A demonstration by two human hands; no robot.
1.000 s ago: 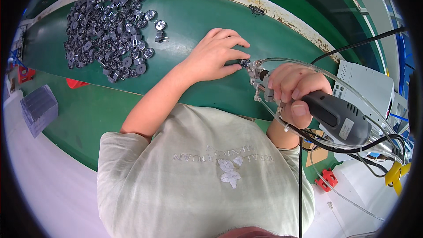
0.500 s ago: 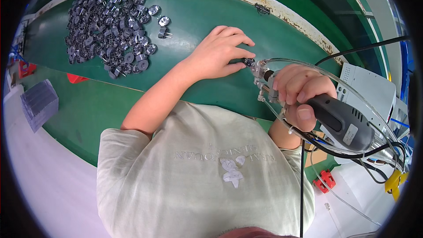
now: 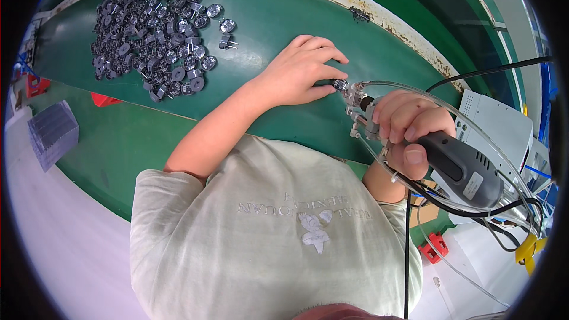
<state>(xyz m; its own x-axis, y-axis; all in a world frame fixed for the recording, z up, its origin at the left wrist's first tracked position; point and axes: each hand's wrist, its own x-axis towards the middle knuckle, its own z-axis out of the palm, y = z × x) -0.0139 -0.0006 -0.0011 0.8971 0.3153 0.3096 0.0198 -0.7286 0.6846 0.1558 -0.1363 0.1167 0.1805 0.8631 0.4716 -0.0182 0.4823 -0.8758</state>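
Hardly moved: left hand [image 3: 299, 74] pinches small shiny part [image 3: 339, 85] against tool [image 3: 438, 157].

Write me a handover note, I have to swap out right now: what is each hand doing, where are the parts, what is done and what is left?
Left hand: flat on the green belt, fingertips pinching one small metal part.
Right hand: gripping the grey power tool, its tip right at that part; cables and clear tubing trail off to the right.
Parts: a big pile on the belt at far left, a few loose ones beside it.
Done: cannot tell; no separate finished batch shows.
Left: the part in hand, and seemingly the pile.
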